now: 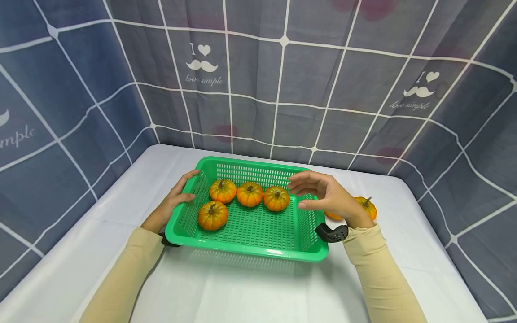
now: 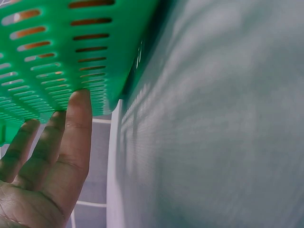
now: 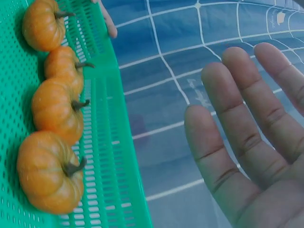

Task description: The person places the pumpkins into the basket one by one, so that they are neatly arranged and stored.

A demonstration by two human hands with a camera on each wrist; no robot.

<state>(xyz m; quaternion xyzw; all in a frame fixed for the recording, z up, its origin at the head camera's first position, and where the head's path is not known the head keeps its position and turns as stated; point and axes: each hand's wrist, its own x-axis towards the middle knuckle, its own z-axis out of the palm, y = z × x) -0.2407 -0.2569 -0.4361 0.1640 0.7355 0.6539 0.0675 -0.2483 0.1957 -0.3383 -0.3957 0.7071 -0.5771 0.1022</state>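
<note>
A green plastic basket [image 1: 258,229] with slotted walls holds several small orange pumpkins [image 1: 250,194], most of them in a row along its far side. At the basket's left end my left hand [image 1: 171,204] grips the rim, thumb over the edge. In the left wrist view its fingers [image 2: 78,123] lie against the slotted outside of the basket. My right hand [image 1: 329,195] hovers over the basket's right end, fingers spread and holding nothing. The right wrist view shows those fingers [image 3: 247,137] apart from the basket's rim.
More pumpkins [image 1: 367,207] lie on the white-covered table [image 1: 238,291] to the right of the basket, partly hidden behind my right hand and wrist. A grey checked curtain [image 1: 258,63] stands close behind the table and along both sides.
</note>
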